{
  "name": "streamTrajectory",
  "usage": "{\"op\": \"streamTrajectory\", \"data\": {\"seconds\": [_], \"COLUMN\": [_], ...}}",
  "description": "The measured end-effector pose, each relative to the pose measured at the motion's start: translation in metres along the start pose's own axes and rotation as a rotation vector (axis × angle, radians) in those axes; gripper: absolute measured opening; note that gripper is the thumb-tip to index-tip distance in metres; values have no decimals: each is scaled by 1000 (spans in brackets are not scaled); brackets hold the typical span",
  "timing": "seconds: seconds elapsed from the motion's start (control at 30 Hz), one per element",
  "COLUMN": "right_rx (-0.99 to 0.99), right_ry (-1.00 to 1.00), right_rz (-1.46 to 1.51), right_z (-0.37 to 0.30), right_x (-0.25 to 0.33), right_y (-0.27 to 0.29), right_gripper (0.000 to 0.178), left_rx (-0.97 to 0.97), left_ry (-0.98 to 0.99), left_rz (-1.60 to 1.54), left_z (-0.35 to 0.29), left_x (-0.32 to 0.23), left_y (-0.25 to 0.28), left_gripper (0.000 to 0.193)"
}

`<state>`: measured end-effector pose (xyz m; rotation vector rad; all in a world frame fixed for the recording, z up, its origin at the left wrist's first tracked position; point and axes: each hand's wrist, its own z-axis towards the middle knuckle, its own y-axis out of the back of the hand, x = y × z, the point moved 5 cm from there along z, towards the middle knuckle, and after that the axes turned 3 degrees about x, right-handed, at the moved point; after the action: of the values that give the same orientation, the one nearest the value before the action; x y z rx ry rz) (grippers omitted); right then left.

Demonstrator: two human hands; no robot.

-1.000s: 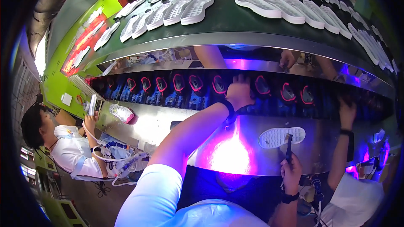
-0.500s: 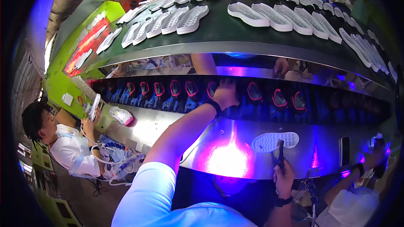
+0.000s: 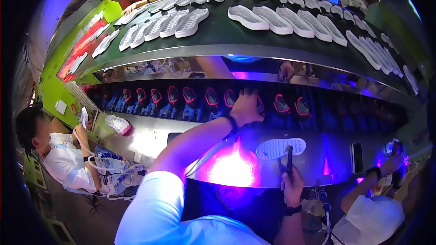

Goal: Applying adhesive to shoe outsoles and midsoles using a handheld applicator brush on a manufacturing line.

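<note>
My left hand point(image 3: 246, 109) reaches across to the row of dark shoe uppers on the lower belt. Its fingers curl over one red-rimmed shoe upper point(image 3: 260, 105), which the hand largely covers. In my right hand point(image 3: 293, 183) is a dark-handled brush point(image 3: 289, 161), held upright with its tip over the white shoe sole point(image 3: 272, 149). That sole lies flat on the metal bench, tread pattern up. Whether the brush tip presses on it I cannot tell.
Along the dark lower belt point(image 3: 327, 109) stand several shoe uppers point(image 3: 172, 95). White soles point(image 3: 290, 22) line the upper green belt point(image 3: 213, 41). A phone point(image 3: 357, 158) lies at right, a shoe point(image 3: 119, 124) at left. Co-workers sit on both sides point(image 3: 72, 154) point(image 3: 372, 218) and across.
My left hand has shifted right along the row and curls over a shoe upper. The whole view has swung slightly; the brush stays at the sole.
</note>
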<state>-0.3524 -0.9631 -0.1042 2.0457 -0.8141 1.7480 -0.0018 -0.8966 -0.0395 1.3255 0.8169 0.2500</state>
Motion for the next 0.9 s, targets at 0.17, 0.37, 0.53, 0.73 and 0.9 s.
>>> {"op": "streamTrajectory", "data": {"seconds": [0.17, 0.37, 0.53, 0.73, 0.9], "right_rx": [-59, -10, -46, 5, 37], "right_ry": [-66, -57, 0, 33, 64], "right_rz": [-16, -12, -174, -296, -312], "right_z": [-4, -8, -44, -84, -92], "right_x": [3, 13, 71, 127, 134], "right_y": [7, 7, -16, -18, -27], "right_gripper": [37, 40, 37, 32, 35], "left_rx": [88, 255, 312, 168, -279], "left_ry": [-358, -260, 76, 161, -508], "left_rz": [-179, -24, 145, -1209, -600], "left_z": [-157, -248, -218, -247, -287], "left_x": [-33, -33, -3, -26, -63], "left_y": [42, 65, 14, 62, 112], "left_gripper": [100, 91, 79, 73, 75]}}
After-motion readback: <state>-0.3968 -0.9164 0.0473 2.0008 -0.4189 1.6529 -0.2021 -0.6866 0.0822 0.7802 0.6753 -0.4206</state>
